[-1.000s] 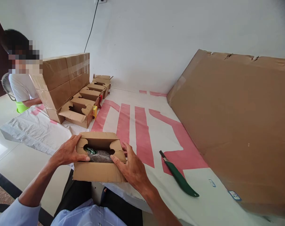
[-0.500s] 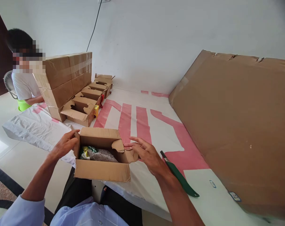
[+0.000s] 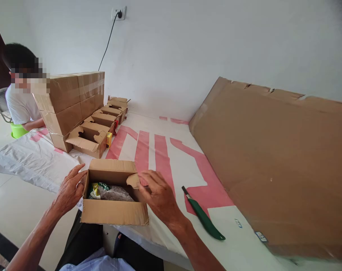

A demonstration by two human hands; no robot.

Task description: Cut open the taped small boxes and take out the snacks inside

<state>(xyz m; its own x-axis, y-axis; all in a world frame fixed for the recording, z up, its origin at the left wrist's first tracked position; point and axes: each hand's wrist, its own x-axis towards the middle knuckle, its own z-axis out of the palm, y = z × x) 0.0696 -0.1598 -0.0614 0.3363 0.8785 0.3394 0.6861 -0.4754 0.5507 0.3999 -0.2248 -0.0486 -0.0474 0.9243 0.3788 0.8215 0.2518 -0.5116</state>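
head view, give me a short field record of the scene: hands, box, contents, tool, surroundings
left hand: flat against the left wall of the open box
right hand: fingers on the box's right flap
box state: top open, near edge over the lap
contents: packet with green and yellow print, clear part showing dark contents
tool: green-handled knife on the white and red sheet, apart from the hands
surroundings: row of small open boxes, stacked taped cartons, large flat cardboard, another person at far left
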